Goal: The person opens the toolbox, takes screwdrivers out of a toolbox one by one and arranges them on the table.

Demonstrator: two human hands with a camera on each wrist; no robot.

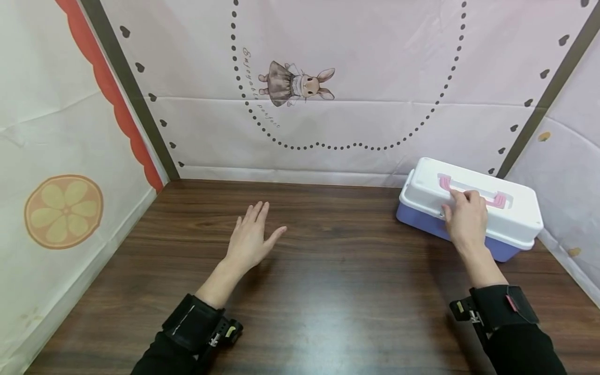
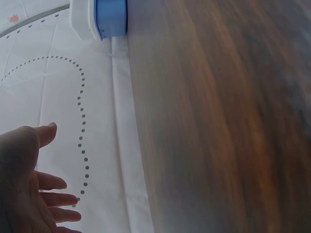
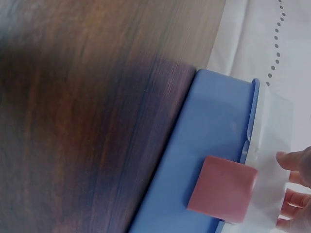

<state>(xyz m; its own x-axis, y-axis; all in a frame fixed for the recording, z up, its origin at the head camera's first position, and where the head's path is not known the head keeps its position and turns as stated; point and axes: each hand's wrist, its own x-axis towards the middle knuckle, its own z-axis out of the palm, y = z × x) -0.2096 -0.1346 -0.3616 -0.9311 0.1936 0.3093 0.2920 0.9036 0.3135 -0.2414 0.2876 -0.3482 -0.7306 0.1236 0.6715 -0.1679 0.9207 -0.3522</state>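
Note:
A lidded storage box (image 1: 422,219) with a white lid (image 1: 511,182) and a blue-purple body stands at the back right of the table. My right hand (image 1: 469,219) reaches over the lid, its fingers bent at the pink handle (image 1: 499,200) on top and covering the handle's middle. In the right wrist view, a reddish square latch (image 3: 223,189) shows on the box's front, beside the fingers. My left hand (image 1: 248,242) hovers over the table's left half, fingers straight and thumb spread, holding nothing; the left wrist view shows this hand (image 2: 29,184) too.
The dark wood table (image 1: 319,271) is bounded at the back by a white printed cloth (image 1: 375,78) with a rabbit figure (image 1: 295,83). A cloth with an orange-slice print (image 1: 63,211) rises at the left. Another cloth wall (image 1: 572,172) stands close to the box's right end.

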